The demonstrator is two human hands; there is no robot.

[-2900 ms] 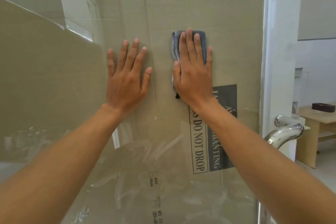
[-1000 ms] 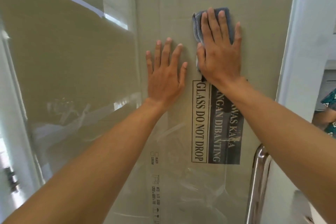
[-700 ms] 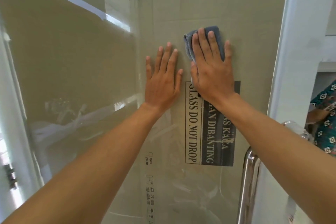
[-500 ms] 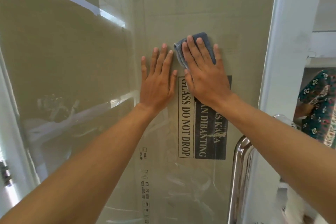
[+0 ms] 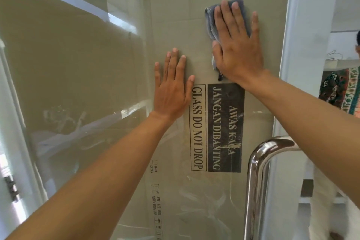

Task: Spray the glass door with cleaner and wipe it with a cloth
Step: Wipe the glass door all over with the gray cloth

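Observation:
The glass door [image 5: 81, 68] fills the view, with brown cardboard behind it printed "GLASS DO NOT DROP" [image 5: 197, 128]. My right hand [image 5: 236, 45] presses a folded grey cloth [image 5: 211, 23] flat against the glass, fingers straight and spread, above the printed label. My left hand [image 5: 172, 85] lies flat on the glass lower and to the left, fingers straight, holding nothing. No spray bottle is in view.
A chrome door handle [image 5: 257, 177] curves out at the lower right beside the white door frame [image 5: 309, 35]. Past the frame, a person in patterned clothing [image 5: 342, 91] stands at the right edge. Reflections and streaks show on the lower glass.
My right hand slid the cloth down and left, then back up and to the right, above the label. My left hand stayed flat on the glass. The view shifted slightly.

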